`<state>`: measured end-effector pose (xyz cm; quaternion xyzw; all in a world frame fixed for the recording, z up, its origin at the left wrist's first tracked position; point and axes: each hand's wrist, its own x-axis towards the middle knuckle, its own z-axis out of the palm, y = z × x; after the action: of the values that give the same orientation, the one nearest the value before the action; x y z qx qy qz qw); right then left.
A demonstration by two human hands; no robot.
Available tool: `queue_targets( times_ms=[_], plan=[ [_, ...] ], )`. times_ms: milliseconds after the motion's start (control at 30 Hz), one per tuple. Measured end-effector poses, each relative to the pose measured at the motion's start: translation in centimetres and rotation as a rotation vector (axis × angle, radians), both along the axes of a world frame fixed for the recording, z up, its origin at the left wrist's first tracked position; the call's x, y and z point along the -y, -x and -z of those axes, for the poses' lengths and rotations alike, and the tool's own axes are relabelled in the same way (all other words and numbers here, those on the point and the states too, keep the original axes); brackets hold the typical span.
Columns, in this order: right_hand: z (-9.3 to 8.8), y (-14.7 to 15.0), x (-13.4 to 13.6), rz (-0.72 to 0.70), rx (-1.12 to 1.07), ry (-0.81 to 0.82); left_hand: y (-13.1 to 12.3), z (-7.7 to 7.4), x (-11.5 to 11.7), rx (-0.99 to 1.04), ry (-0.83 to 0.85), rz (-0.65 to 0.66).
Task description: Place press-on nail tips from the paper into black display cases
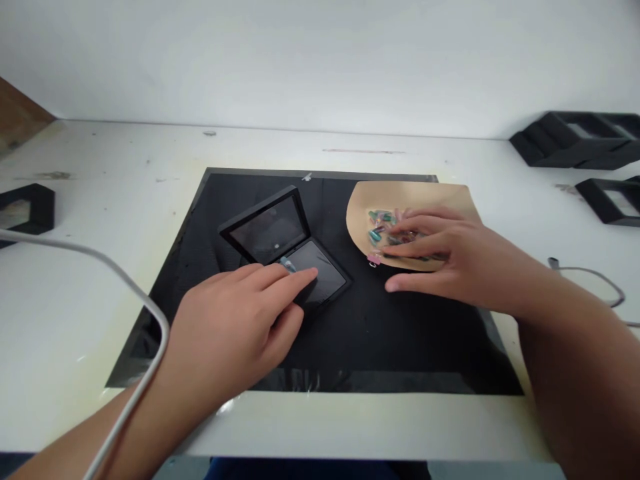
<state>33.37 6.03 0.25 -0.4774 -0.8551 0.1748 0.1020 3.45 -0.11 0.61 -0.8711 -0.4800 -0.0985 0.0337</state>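
An open black case [323, 267] with a clear window in its raised lid [267, 228] lies on a black mat [400, 340]. My left hand [245, 307] rests at the case's front left, index finger stretched over its base; a small bluish piece [288, 264] shows beside the fingers, and whether they grip it is unclear. My right hand [445, 257] is spread over a tan sheet [415, 193], its fingertips at a pile of small coloured, shiny pieces [379, 227]. A pink piece with a metal ring [374, 259] lies at the sheet's front edge.
Black frames [575, 140] are stacked at the back right, another frame [613, 200] in front of them. One more black frame [30, 208] sits at the far left. A white cable [155, 313] crosses over my left forearm; a thin cable [595, 272] lies right.
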Motion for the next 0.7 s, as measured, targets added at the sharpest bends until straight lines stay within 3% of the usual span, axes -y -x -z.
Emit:
queue_targets(
  times_ms=[400,567,700],
  plan=[
    [-0.8,-0.5,0.2,-0.09,-0.343,0.151,-0.2,0.4,0.0,0.101,0.051,-0.019],
    [-1.0,0.2,0.6,0.112,-0.681,0.149,-0.1,0.3,0.1,0.187,0.053,0.001],
    [-0.4,0.7,0.7,0.227,-0.961,0.293,0.0,0.2,0.2,0.215,0.078,0.017]
  ],
)
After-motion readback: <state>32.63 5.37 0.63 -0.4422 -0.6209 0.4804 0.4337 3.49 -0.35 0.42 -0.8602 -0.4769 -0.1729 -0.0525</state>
